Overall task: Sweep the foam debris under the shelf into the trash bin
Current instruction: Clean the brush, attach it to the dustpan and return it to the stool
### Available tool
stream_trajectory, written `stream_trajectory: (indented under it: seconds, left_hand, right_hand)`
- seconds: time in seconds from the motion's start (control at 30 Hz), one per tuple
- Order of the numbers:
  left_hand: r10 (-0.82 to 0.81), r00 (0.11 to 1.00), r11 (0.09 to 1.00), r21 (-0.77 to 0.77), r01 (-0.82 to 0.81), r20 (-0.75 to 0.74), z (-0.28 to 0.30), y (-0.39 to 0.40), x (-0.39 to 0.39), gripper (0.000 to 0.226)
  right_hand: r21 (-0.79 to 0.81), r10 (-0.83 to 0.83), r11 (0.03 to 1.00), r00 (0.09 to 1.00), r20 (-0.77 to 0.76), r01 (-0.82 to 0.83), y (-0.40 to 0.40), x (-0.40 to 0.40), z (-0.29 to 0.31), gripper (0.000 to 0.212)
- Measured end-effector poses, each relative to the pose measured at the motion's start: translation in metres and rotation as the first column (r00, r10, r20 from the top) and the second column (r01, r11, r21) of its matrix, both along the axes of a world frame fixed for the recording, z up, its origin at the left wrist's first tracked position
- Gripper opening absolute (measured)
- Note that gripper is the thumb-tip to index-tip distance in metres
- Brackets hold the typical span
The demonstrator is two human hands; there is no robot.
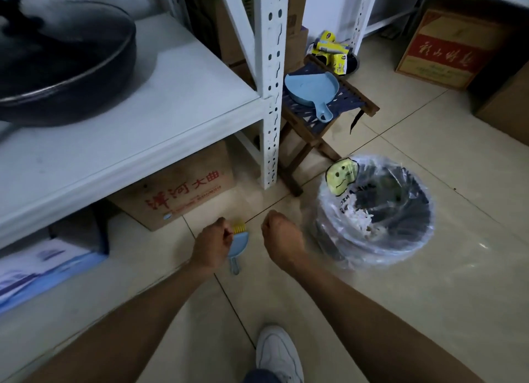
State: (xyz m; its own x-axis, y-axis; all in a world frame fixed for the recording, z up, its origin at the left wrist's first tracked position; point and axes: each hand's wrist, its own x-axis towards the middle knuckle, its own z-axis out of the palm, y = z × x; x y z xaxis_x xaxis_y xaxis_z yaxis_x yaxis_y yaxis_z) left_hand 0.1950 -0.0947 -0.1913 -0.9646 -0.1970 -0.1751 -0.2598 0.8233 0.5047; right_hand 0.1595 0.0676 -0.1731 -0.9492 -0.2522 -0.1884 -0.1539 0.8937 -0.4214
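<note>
A left hand (210, 246) gripped a small blue brush (238, 243) with yellow bristles above the tiled floor (400, 311), near a white shelf (160, 130). The right hand (282, 239) was a closed, seemingly empty fist. Just right stood a plastic-lined trash bin (375, 210) holding white foam debris (359, 218). A blue dustpan (312, 91) lay on a stool (329, 116).

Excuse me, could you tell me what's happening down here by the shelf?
A person is cleaning the floor beside the shelf. The left hand holds a small blue brush with yellow bristles; the right hand is fisted, and nothing shows in it. The lined bin beside it already holds white foam bits. The dustpan sits unused on a stool.
</note>
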Motion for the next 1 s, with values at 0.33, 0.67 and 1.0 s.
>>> stream_trajectory:
  seconds: [0.33, 0.67, 1.0]
  left_hand:
    - [0.18, 0.907, 0.976, 0.044, -0.212, 0.381, -0.084, -0.004, 0.015, 0.03]
    - [0.452, 0.729, 0.819, 0.084, -0.567, 0.514, -0.11, -0.001, 0.005, 0.021]
    - [0.465, 0.685, 0.718, 0.214, -0.662, 0.561, -0.11, 0.008, 0.003, 0.017]
  right_hand:
    - [-0.021, -0.008, 1.0, 0.895, 0.447, 0.019, -0.056, 0.017, -0.088, 0.03]
    - [0.037, -0.202, 0.976, 0.828, 0.523, 0.214, -0.085, 0.019, -0.111, 0.031]
    - [0.004, -0.286, 0.943, 0.802, 0.525, 0.333, -0.078, 0.012, -0.101, 0.039]
